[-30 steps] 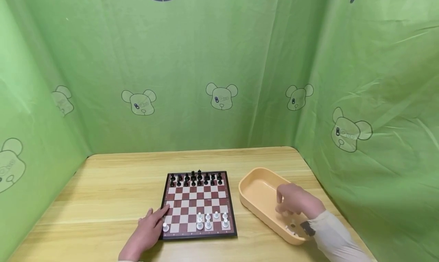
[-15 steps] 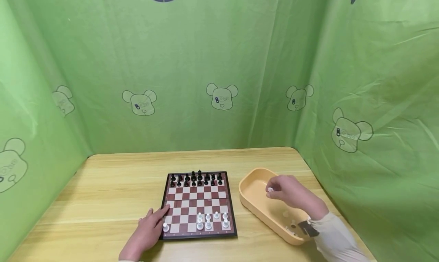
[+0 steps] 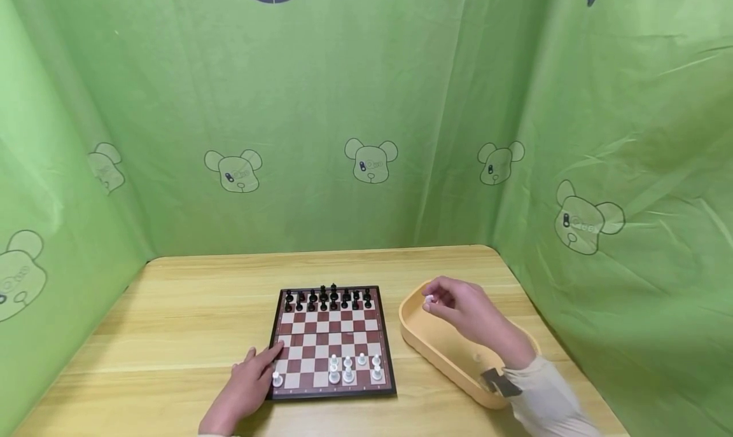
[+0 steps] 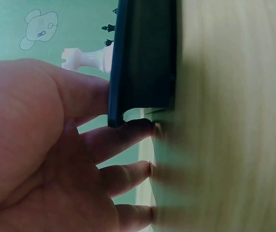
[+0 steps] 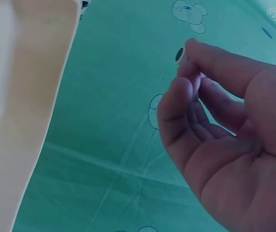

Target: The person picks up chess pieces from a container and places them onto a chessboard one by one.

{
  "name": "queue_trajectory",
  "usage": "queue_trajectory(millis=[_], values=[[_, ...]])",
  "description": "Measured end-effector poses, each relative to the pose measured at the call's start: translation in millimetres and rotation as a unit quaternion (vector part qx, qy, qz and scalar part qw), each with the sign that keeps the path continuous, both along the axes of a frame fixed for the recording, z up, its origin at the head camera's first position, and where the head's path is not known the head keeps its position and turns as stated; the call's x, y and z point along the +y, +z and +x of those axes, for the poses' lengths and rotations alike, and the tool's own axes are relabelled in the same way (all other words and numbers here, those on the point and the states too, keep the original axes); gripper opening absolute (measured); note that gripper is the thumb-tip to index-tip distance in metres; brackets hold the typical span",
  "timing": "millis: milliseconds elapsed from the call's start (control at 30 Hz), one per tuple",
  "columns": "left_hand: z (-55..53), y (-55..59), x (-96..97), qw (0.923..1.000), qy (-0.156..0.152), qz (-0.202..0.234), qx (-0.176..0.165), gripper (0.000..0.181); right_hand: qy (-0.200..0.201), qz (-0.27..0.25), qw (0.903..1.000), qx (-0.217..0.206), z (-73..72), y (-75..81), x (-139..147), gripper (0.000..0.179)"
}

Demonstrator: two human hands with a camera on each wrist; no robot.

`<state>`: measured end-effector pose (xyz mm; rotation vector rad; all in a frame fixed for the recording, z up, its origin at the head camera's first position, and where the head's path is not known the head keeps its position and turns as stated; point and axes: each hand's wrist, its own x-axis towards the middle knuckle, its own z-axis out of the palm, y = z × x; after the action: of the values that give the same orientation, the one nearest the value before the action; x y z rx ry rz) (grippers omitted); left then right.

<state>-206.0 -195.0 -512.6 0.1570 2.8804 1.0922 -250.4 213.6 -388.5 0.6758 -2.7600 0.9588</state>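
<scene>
Wood-grain table (image 3: pixel 200 310); chessboard (image 3: pixel 326 327); orange tray (image 3: pixel 435 330)

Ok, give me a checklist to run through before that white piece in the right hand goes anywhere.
1. Right hand pinching the white piece: ok.
2. Type of piece: cannot tell; its shape is mostly hidden.
3. Piece over the chessboard: not ok; it appears above the tray.
4. Left hand on the chessboard's left edge: ok.
5. Black pieces standing in two far rows: ok.
6. Bare squares between the corner rook and the other white pieces: ok.
</scene>
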Motion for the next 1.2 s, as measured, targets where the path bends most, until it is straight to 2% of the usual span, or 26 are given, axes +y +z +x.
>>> queue_trajectory(millis=[167,367,500,600,833,1200], values=[[-0.3,0.3,0.0,1.0000,0.000,0.001,-0.003,0.046,0.004,-0.053,0.9983,0.024,1.8,1.1,-11.1,0.016],[-0.4,0.4,0.4,1.0000,-0.001,0.002,-0.005,0.046,0.020,-0.087,0.9928,0.080,3.7,3.8,-22.6,0.018],[0.1,0.6,0.3,1.0000,-0.001,0.003,-0.003,0.046,0.028,-0.109,0.9854,0.128,3.7,6.6,-31.0,0.023],[0.3,0.3,0.0,1.0000,-0.001,0.004,-0.001,0.046,0.045,-0.139,0.9756,0.164,4.5,9.3,-37.8,0.028],[1.1,1.0,0.0,1.0000,-0.001,0.007,0.000,0.046,0.095,-0.184,0.9433,0.260,6.8,15.7,-51.4,0.031],[0.7,2.1,-0.2,1.0000,-0.005,0.008,-0.001,0.046,0.146,-0.216,0.9085,0.326,12.4,21.5,-66.0,0.023]])
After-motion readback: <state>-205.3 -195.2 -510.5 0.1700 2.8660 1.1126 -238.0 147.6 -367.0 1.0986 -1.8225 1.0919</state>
